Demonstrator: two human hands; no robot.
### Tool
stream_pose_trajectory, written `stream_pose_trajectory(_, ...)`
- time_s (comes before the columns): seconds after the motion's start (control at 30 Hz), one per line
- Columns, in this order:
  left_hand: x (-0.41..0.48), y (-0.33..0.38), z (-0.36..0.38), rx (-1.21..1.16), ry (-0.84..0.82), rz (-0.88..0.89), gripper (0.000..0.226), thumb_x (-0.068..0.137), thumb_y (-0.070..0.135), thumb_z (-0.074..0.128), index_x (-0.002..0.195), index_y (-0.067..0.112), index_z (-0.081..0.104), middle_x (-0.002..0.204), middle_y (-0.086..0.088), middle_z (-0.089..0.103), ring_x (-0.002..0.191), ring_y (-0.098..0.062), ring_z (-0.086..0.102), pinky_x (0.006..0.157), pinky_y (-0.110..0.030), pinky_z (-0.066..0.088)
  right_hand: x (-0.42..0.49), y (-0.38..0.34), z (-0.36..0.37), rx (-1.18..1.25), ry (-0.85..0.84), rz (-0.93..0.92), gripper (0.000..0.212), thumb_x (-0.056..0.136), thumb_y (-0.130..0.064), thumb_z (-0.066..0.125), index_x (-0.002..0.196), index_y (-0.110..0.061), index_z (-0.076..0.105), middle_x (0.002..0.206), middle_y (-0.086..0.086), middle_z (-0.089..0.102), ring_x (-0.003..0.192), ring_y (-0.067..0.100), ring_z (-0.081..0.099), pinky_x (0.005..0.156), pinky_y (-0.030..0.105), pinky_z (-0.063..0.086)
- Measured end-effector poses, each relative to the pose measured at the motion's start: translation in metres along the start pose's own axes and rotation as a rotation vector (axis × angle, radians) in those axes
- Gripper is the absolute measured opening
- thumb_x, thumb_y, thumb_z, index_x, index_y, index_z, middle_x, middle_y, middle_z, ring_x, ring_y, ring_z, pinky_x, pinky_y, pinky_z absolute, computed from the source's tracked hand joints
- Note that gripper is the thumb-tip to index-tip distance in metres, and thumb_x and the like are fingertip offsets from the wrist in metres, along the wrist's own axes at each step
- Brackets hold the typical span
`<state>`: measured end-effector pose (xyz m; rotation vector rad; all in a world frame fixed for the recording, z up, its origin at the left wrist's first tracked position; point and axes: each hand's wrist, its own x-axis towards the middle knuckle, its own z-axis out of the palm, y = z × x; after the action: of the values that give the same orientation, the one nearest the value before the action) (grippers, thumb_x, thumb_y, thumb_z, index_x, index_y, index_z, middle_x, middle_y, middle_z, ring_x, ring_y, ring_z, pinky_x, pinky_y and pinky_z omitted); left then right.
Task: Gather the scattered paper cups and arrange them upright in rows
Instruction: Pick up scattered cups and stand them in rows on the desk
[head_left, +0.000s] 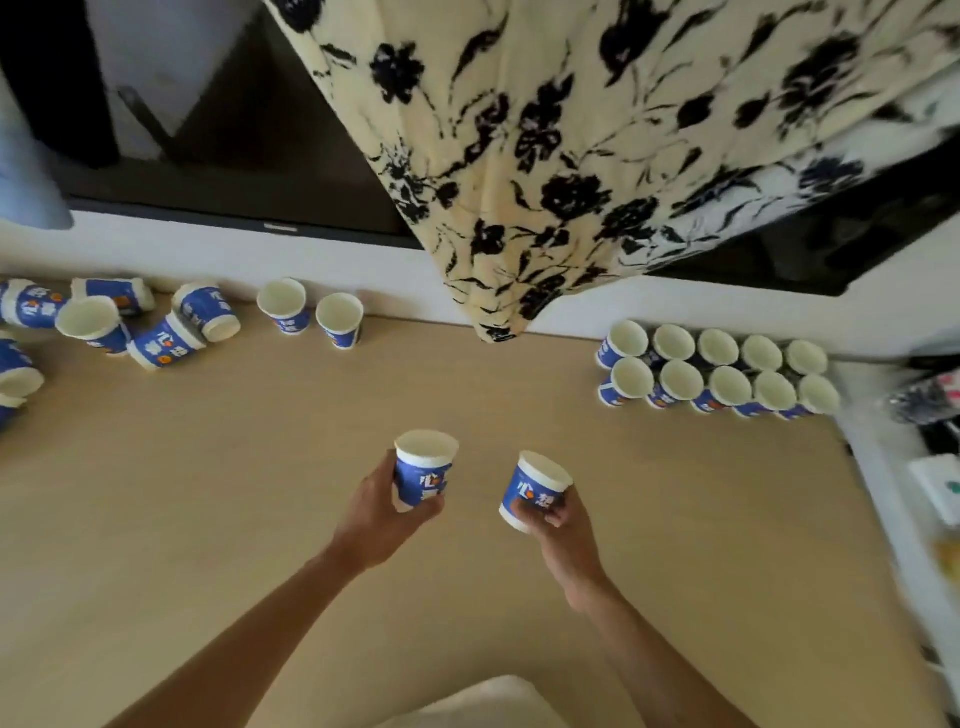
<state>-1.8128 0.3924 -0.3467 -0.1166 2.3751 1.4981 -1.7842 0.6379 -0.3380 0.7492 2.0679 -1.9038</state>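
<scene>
Mid-carry now: the left hand (387, 506) grips one cup (423, 470), the right hand (563, 527) grips a second cup (535, 491), tilted, above the surface (234, 493). The rows (719, 371) stand ahead-right, the scattered cups (156, 325) far left. Next, I'd say: set both upright beside those rows.

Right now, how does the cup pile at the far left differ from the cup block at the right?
Pose: the left pile mostly lies tipped on its sides, while the right block stands upright, mouths up.
Order: the left pile is jumbled, with cups pointing every way, while the right block forms two rows of five.
Shared: both are the same blue-and-white printed paper cups.
</scene>
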Motion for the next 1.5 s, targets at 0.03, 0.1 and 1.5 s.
stream_pose_trajectory(0.03, 0.000, 0.009, 0.016, -0.034, -0.013, -0.003, 0.050, 0.067, 0.045, 0.078, 0.110, 0.030, 0.058, 0.097, 0.014, 0.071, 0.089, -0.006, 0.065, 0.076, -0.023, 0.049, 0.002, 0.003, -0.015, -0.005, 0.022, 0.004, 0.065, 0.058, -0.039, 0.082, 0.118, -0.027, 0.061, 0.110, -0.002, 0.073, 0.100, 0.014, 0.070, 0.081, 0.024, 0.055)
stream_pose_trajectory(0.1, -0.001, 0.029, 0.048, -0.063, -0.027, 0.006, 0.055, 0.060, 0.045, 0.080, 0.109, 0.033, 0.060, 0.096, 0.019, 0.071, 0.089, 0.000, 0.065, 0.074, -0.014, 0.046, 0.007, 0.010, -0.048, -0.030, 0.086, 0.019, 0.074, 0.052, -0.041, 0.082, 0.121, -0.023, 0.060, 0.113, 0.003, 0.071, 0.105, 0.021, 0.067, 0.091, 0.036, 0.055)
stream_pose_trajectory(1.5, 0.038, 0.129, 0.193, 0.160, -0.043, -0.024, 0.065, 0.067, 0.017, 0.088, 0.124, 0.023, 0.058, 0.109, 0.012, 0.068, 0.094, -0.001, 0.059, 0.069, -0.010, 0.043, 0.184, 0.026, -0.158, -0.271, 0.287, -0.275, 0.057, 0.061, -0.017, 0.081, 0.112, -0.025, 0.058, 0.107, -0.008, 0.050, 0.104, 0.019, 0.053, 0.090, 0.037, 0.049)
